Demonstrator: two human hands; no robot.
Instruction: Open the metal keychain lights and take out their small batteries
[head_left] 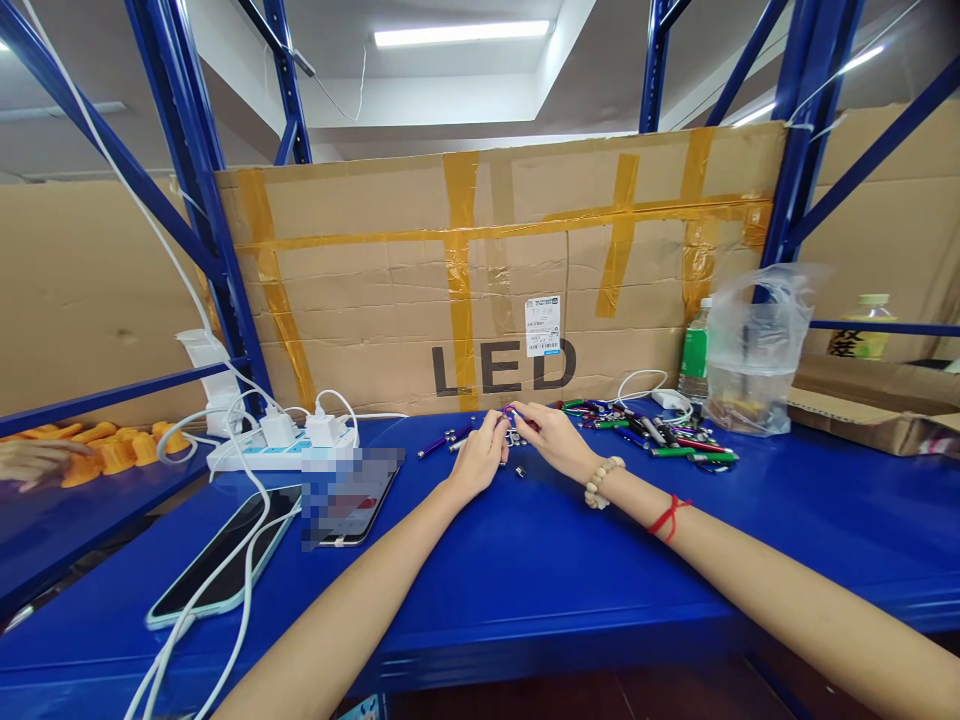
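Observation:
Out in front of me on the blue table, my left hand (482,458) and my right hand (553,438) work close together, fingers bent into pinches. A small purple piece (509,410) shows at the fingertips of my right hand; its kind is too small to tell. Whatever my left fingers grip is hidden. Just under the hands lies a small shiny metal part (520,471), with other small bits partly covered. Left of my left hand is a purple pen-like tube (433,447). A pile of coloured pen-like tubes (660,432) spreads to the right of my right hand.
At left are a power strip (255,455) with white cables, a phone (225,555) and a dark-screened device (367,500). A bottle (695,355), plastic bag (752,355) and cardboard tray (870,410) stand right. Another person's hand (37,462) is beside orange pieces (120,452).

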